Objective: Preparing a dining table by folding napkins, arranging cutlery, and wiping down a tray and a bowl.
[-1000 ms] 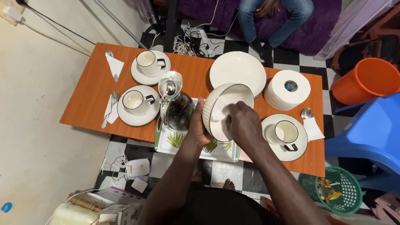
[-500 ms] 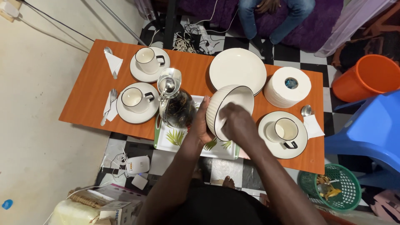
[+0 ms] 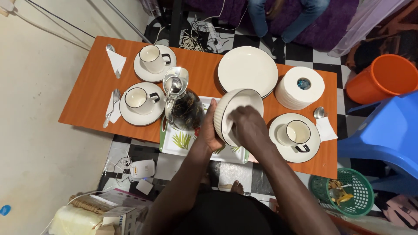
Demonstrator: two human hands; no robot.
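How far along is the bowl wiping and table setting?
Looks done: three cups on saucers laid with napkins, and plates stacked. In hand: left hand tilts the ribbed bowl while right hand rubs inside it. Left: the bowl has not been set down.

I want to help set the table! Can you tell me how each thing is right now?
Bowl: tilted, held by left hand, right hand inside.
Three cups: upright on saucers, look empty.
Big plate: flat, bare.
Jug: upright on tray.
Paper roll: standing on end.
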